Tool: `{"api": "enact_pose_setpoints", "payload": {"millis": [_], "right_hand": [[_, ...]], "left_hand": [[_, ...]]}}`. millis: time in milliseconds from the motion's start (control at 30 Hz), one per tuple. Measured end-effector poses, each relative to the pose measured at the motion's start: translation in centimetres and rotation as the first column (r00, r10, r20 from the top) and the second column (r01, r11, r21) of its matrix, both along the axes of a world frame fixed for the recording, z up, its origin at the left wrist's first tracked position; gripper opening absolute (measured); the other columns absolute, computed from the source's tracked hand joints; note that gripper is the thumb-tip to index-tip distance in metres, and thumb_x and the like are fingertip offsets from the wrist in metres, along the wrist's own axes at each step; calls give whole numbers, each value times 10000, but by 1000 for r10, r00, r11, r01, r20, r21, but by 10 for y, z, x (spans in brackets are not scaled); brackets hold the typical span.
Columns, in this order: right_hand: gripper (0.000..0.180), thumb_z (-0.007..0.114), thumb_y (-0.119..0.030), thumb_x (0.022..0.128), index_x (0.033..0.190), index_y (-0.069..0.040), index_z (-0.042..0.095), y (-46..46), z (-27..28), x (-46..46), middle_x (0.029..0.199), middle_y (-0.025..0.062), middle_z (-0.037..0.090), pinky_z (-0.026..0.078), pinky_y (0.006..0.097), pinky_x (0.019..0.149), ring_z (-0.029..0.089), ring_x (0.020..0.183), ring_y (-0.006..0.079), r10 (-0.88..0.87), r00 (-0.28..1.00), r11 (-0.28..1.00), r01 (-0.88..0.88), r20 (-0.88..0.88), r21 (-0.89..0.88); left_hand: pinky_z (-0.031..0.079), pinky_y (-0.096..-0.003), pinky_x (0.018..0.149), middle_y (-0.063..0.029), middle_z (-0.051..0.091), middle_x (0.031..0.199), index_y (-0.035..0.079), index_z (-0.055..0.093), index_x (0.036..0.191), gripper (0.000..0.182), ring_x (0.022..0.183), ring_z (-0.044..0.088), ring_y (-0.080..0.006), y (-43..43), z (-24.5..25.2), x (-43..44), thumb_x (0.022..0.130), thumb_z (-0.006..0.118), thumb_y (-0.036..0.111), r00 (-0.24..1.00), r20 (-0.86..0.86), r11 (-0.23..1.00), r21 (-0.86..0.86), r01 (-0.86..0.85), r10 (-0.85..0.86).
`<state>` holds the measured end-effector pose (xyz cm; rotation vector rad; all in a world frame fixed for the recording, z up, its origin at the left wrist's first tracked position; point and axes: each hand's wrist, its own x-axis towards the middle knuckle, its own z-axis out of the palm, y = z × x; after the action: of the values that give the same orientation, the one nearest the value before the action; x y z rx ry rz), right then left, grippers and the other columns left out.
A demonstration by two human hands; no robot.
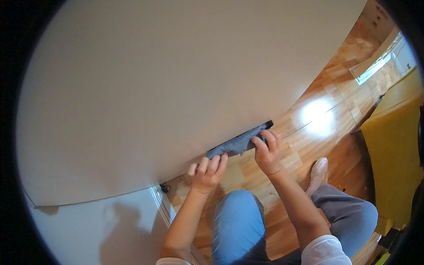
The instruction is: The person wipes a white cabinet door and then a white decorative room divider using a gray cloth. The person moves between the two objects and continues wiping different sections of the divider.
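Note:
A long, narrow pad of grey fabric (237,144) with a black edge lies aslant at the lower border of a large, smooth beige panel (172,79). My left hand (208,172) holds the pad's near left end, fingertips along its lower edge. Toward the other end, my right hand (270,152) grips it with bent fingers, just below a black corner. The pad's long black side appears to be against the panel. Its underside and my thumbs are partly hidden.
Wood-look flooring (291,159) spreads beneath my bent legs. A yellow upholstered piece of furniture (391,139) stands at the right. A white wall (79,228) with a baseboard (162,202) is at the lower left. A small dark object (164,188) sits by the baseboard's end.

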<state>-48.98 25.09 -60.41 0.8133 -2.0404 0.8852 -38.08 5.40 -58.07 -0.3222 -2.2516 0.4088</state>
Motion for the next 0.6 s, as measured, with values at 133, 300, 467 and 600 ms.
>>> {"api": "enact_pose_setpoints", "payload": {"millis": [133, 300, 467, 600], "right_hand": [[337, 669, -10, 719, 1032, -136, 655, -1, -16, 6, 1110, 87, 574, 445, 419, 753, 561, 985, 296, -12, 996, 998, 7, 89, 56], [375, 685, -25, 717, 1072, -146, 691, 5, 82, -18, 1138, 73, 598, 451, 386, 768, 562, 982, 270, 14, 982, 996, -31, -191, -89], [316, 671, -32, 781, 1079, -130, 702, -2, 143, -33, 1165, 88, 604, 472, 366, 797, 565, 988, 274, -58, 938, 976, -19, -343, -217], [309, 634, 27, 810, 1081, -115, 682, 5, 83, -28, 1162, 107, 597, 483, 393, 828, 573, 1014, 303, -83, 971, 975, 33, -223, -219]], "left_hand": [[292, -351, 839, 123, 544, 1069, 319, 715, 996, 202, 987, 481, -120, 6, -11, 3, 809, 736, 246, 995, 71, 996, 65, -69, 64], [343, -406, 921, 48, 529, 1147, 284, 686, 1080, 299, 1087, 445, -225, 7, 84, -7, 792, 763, 261, 986, -161, 999, 31, -45, 49], [300, -338, 845, 123, 527, 1096, 324, 713, 1006, 176, 994, 405, -160, 21, 140, -34, 833, 741, 333, 925, -377, 973, 225, 51, 38], [294, -325, 820, 153, 527, 1050, 324, 722, 995, 180, 982, 412, -117, 13, 93, -32, 818, 753, 342, 977, -201, 998, -17, 67, -69]]}}
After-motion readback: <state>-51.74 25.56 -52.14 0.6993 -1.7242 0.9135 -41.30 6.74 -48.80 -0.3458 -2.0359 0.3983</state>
